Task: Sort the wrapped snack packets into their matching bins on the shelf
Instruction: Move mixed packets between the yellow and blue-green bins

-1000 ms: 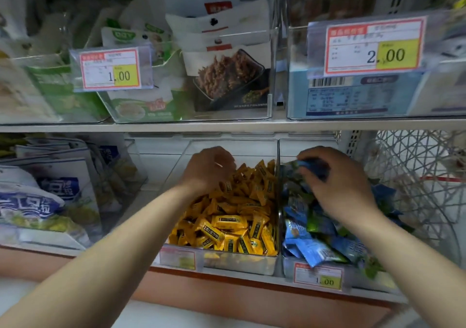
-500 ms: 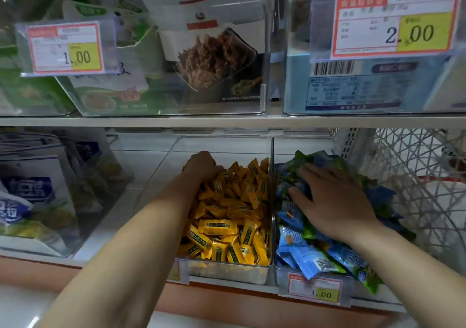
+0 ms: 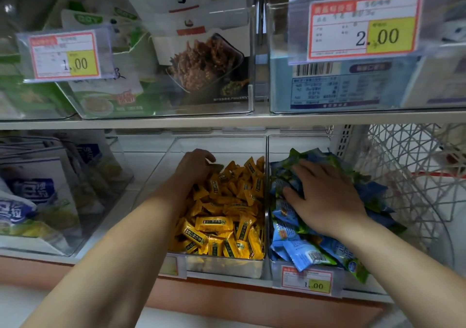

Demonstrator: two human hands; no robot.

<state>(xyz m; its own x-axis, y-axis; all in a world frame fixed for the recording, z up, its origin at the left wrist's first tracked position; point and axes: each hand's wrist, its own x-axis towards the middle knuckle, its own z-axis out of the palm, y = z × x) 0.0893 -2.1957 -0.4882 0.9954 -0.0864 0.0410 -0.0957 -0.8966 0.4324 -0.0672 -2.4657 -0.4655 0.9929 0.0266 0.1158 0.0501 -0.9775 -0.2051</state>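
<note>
Adjoining clear bins (image 3: 227,268) are shown: yellow packets (image 3: 227,216) under the curled left hand (image 3: 195,167), grasp indeterminable; blue-green packets (image 3: 302,252) pressed by the flat, spread right hand (image 3: 325,196).

Open gap above heaped yellow wrapped packets (image 3: 222,216), frame centre, capped by grey shelf board (image 3: 227,120); clear plastic bin wall (image 3: 266,176) blocks sideways passage rightward

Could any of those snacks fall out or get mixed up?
Maybe. The blue and green packets are heaped above their clear bin, and a few hang over its front edge. The right hand presses flat on the heap, so some could slide off the shelf. The heap also lies right beside the yellow packets, so one might tip across into the wrong bin.
</note>
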